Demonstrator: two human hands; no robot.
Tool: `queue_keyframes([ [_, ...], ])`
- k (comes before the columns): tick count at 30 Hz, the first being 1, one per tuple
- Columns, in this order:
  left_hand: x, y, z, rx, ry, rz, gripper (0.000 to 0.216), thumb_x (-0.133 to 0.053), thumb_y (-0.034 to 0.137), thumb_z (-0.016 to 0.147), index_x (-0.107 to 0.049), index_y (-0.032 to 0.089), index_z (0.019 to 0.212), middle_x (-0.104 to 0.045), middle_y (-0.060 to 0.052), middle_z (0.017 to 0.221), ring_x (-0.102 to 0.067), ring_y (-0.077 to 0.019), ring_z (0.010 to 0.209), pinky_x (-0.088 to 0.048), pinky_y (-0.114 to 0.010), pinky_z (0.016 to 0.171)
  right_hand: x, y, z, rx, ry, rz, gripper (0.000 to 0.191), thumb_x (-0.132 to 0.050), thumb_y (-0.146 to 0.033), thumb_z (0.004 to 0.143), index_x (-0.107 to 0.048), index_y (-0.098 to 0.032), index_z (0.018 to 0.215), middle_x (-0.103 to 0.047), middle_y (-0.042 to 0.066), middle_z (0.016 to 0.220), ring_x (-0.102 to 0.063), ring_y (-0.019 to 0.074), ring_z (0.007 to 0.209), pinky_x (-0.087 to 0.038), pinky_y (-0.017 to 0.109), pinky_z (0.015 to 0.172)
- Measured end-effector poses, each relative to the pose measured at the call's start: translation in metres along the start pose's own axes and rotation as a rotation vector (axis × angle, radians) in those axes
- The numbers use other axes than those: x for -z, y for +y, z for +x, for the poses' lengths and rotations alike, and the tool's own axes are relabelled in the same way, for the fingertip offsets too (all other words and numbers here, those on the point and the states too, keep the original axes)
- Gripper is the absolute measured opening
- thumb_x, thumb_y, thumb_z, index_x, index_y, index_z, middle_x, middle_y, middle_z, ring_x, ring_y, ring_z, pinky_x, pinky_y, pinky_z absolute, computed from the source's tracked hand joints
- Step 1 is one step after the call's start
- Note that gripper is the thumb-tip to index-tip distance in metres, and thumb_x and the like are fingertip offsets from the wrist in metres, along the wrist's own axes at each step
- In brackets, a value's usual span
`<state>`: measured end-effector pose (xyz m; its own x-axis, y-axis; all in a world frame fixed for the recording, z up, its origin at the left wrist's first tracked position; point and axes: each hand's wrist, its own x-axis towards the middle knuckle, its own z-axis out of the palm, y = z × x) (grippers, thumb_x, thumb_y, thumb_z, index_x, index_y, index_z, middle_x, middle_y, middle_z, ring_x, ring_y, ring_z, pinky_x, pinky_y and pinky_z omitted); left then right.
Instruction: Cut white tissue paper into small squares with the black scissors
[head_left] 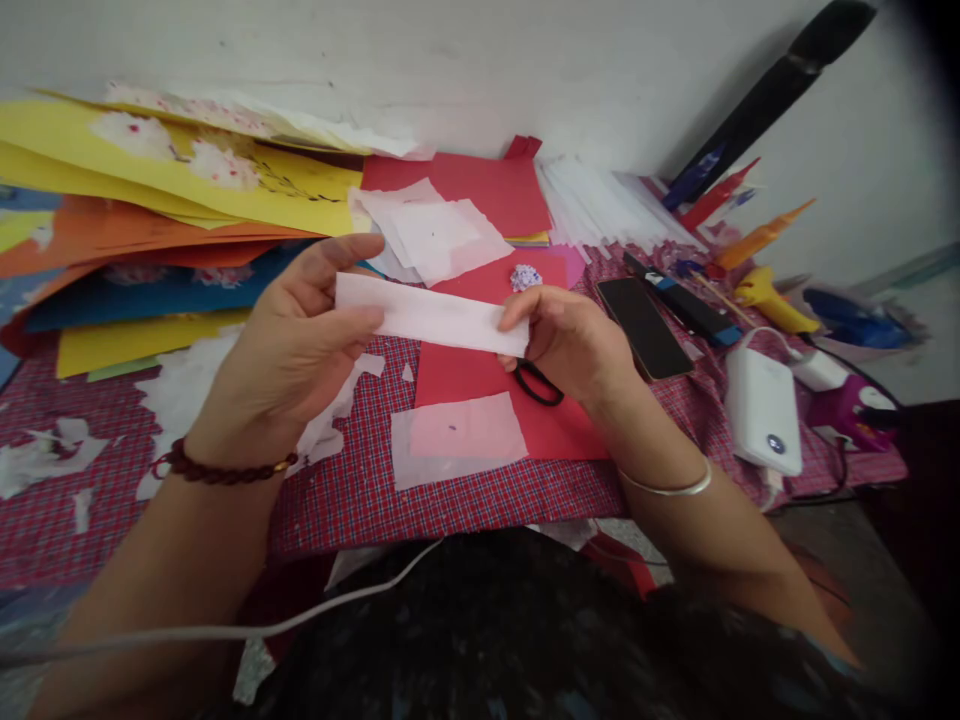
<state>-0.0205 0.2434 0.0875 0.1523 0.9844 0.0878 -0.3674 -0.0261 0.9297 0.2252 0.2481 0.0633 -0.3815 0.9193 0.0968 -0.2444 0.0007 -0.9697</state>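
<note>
While the left hand (292,350) and right hand (570,340) pinch opposite ends of a white paper strip (431,317) above the surface (360,500), what may be scissors (538,385) sit under the right; the thin paper calls for gentle, even tension.

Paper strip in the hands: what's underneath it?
Under the paper strip lies a red sheet on the checked cloth, a pale tissue square on it. A black scissors handle peeks from beneath the right hand; its blades are hidden.
</note>
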Motion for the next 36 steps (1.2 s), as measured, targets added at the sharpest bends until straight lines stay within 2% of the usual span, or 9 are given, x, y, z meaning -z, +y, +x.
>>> queue_keyframes([
  [2, 0.001, 0.0, 0.001, -0.003, 0.005, -0.032, 0.04, -0.08, 0.003, 0.067, -0.076, 0.027, 0.098, -0.073, 0.005, 0.077, -0.059, -0.0114, 0.064, -0.052, -0.022, 0.059, -0.001, 0.003, 0.0, 0.015, 0.016, -0.025, 0.039, -0.07, -0.058, 0.083, -0.067, -0.019, 0.081, -0.062, -0.002, 0.067, -0.058, 0.0104, 0.055, -0.048, 0.025, 0.054],
  [5, 0.0, 0.0, 0.001, -0.02, 0.027, -0.072, 0.035, -0.081, 0.005, 0.067, -0.076, 0.024, 0.096, -0.072, 0.004, 0.076, -0.06, -0.0118, 0.067, -0.054, -0.023, 0.063, -0.004, 0.009, 0.0, 0.06, 0.048, -0.067, 0.036, -0.083, -0.049, 0.077, -0.061, -0.021, 0.078, -0.059, -0.005, 0.068, -0.056, 0.0082, 0.056, -0.045, 0.022, 0.054],
  [7, -0.002, 0.001, 0.0, -0.006, 0.06, -0.042, 0.034, -0.083, 0.01, 0.067, -0.074, 0.024, 0.097, -0.07, 0.003, 0.076, -0.061, -0.0136, 0.071, -0.054, -0.024, 0.063, -0.006, 0.012, 0.001, 0.066, 0.043, -0.091, 0.037, -0.088, -0.043, 0.074, -0.059, -0.023, 0.085, -0.058, -0.007, 0.069, -0.056, 0.0086, 0.057, -0.044, 0.022, 0.056],
  [10, -0.007, 0.002, -0.005, 0.025, 0.107, 0.041, 0.036, -0.084, 0.015, 0.067, -0.071, 0.027, 0.099, -0.069, 0.003, 0.078, -0.062, -0.0161, 0.073, -0.05, -0.026, 0.061, -0.006, 0.013, 0.001, 0.014, -0.05, -0.13, 0.047, -0.087, -0.042, 0.076, -0.059, -0.024, 0.109, -0.06, -0.006, 0.075, -0.058, 0.0107, 0.065, -0.044, 0.023, 0.059],
  [12, -0.012, 0.001, -0.008, 0.026, 0.111, 0.072, 0.035, -0.081, 0.014, 0.067, -0.072, 0.027, 0.098, -0.069, 0.002, 0.078, -0.061, -0.0154, 0.07, -0.047, -0.027, 0.059, -0.007, 0.012, 0.001, -0.025, -0.157, -0.151, 0.049, -0.083, -0.045, 0.081, -0.059, -0.022, 0.117, -0.062, -0.004, 0.08, -0.058, 0.0113, 0.069, -0.044, 0.024, 0.061],
  [18, -0.024, -0.011, -0.01, 0.039, 0.029, 0.101, 0.034, -0.071, 0.005, 0.066, -0.072, 0.022, 0.095, -0.062, 0.004, 0.072, -0.048, -0.0094, 0.056, -0.037, -0.025, 0.052, -0.023, 0.011, -0.001, -0.072, -0.352, -0.13, 0.039, -0.078, -0.05, 0.085, -0.062, -0.018, 0.101, -0.062, -0.001, 0.085, -0.057, 0.0106, 0.075, -0.045, 0.024, 0.066],
  [26, -0.026, -0.015, -0.011, -0.081, 0.082, 0.217, 0.032, -0.068, 0.003, 0.07, -0.07, 0.019, 0.097, -0.067, -0.001, 0.087, -0.054, -0.0113, 0.066, -0.041, -0.026, 0.057, -0.04, 0.023, -0.003, -0.183, -0.22, -0.127, 0.038, -0.083, -0.049, 0.08, -0.06, -0.019, 0.083, -0.057, -0.004, 0.073, -0.05, 0.0097, 0.064, -0.04, 0.024, 0.057],
  [32, -0.021, -0.013, -0.009, -0.147, 0.148, 0.225, 0.028, -0.07, 0.004, 0.072, -0.069, 0.017, 0.097, -0.065, 0.0, 0.089, -0.052, -0.0104, 0.07, -0.039, -0.026, 0.06, -0.041, 0.032, -0.003, -0.362, -0.272, 0.132, 0.039, -0.083, -0.051, 0.078, -0.064, -0.019, 0.088, -0.061, -0.004, 0.071, -0.054, 0.0089, 0.059, -0.044, 0.022, 0.053],
  [36, -0.016, -0.014, -0.006, -0.159, 0.163, 0.24, 0.03, -0.072, 0.004, 0.072, -0.069, 0.017, 0.098, -0.067, 0.0, 0.092, -0.051, -0.0101, 0.07, -0.037, -0.026, 0.06, -0.044, 0.033, -0.004, -0.428, -0.31, 0.173, 0.046, -0.084, -0.057, 0.074, -0.066, -0.018, 0.091, -0.064, -0.003, 0.07, -0.06, 0.0107, 0.061, -0.047, 0.022, 0.054],
])
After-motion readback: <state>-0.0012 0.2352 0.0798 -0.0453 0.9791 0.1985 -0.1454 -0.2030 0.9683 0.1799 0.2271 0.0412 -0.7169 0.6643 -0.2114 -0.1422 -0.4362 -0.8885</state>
